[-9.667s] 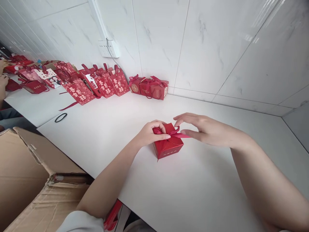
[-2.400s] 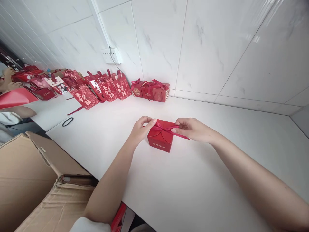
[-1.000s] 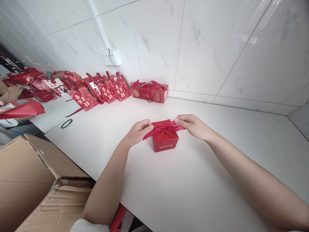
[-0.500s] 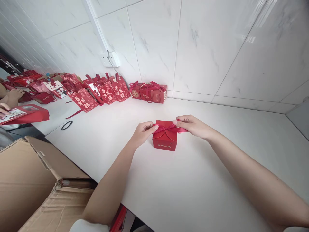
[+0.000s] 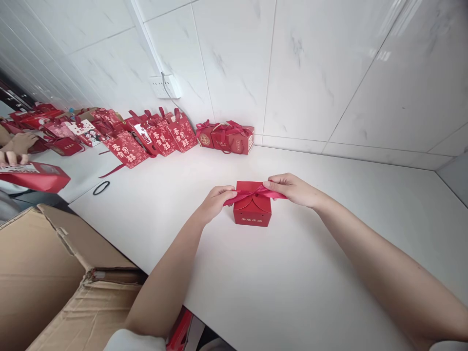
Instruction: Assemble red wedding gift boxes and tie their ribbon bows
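A small red gift box (image 5: pixel 252 217) with pale lettering on its front stands upright on the white table (image 5: pixel 278 287). Across its curved, folded top runs a shiny red ribbon (image 5: pixel 251 194), crossed or knotted at the middle. On the left side of the box, my left hand (image 5: pixel 215 201) pinches one part of the ribbon between thumb and fingers. My right hand (image 5: pixel 288 189) pinches the ribbon on the other side, and a short tail shows under the thumb. Both hands are level with the box top, and the ribbon between them looks stretched.
Red boxes with bows (image 5: pixel 232 139) stand by the tiled wall. Printed red gift bags (image 5: pixel 126 150) lean in a row further left. A black ring (image 5: pixel 101 188) lies near the table edge. An open cardboard carton (image 5: pixel 73 253) stands left, and another person's hand (image 5: pixel 13 158) holds a red bag.
My left hand has drawn its side of the ribbon slightly outward, so more ribbon shows there. The box has shifted a little right. The other person's red bag has moved left and tilted.
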`<state>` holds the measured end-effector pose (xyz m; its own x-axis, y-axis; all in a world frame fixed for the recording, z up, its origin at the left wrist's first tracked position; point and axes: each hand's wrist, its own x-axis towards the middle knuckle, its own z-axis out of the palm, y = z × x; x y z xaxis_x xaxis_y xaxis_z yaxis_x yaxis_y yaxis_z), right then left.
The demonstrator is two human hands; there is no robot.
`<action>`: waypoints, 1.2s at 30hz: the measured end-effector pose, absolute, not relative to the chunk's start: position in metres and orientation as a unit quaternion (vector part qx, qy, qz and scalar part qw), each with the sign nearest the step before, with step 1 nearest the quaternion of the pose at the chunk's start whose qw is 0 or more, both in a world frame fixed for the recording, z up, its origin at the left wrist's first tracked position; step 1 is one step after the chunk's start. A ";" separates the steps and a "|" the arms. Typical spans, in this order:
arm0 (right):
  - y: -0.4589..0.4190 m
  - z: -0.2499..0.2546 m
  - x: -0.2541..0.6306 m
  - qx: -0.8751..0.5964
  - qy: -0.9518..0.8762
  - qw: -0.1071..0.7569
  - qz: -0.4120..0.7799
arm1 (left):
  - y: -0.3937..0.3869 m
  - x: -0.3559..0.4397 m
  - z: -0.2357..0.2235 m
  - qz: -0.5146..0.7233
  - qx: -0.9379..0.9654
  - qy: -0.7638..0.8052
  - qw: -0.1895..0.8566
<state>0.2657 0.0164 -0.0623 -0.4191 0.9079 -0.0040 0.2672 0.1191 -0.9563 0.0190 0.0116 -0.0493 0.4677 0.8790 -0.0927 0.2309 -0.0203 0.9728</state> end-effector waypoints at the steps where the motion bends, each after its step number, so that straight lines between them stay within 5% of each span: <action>1: 0.017 -0.063 0.266 -0.426 -0.677 0.318 0.509 | 0.012 0.019 -0.049 0.291 0.652 0.423 0.558; 27: 0.018 -0.055 0.277 -0.415 -0.666 0.295 0.545 | 0.016 0.011 -0.051 0.276 0.664 0.418 0.555; 36: 0.019 -0.048 0.290 -0.343 -0.697 0.147 0.612 | 0.024 -0.006 -0.051 0.174 0.678 0.408 0.586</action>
<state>0.2898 0.0188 -0.0483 -0.7211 0.6584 -0.2156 0.2997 0.0160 -0.9539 -0.0064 0.0237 -0.0506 0.6063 0.7570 -0.2437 0.3500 0.0211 0.9365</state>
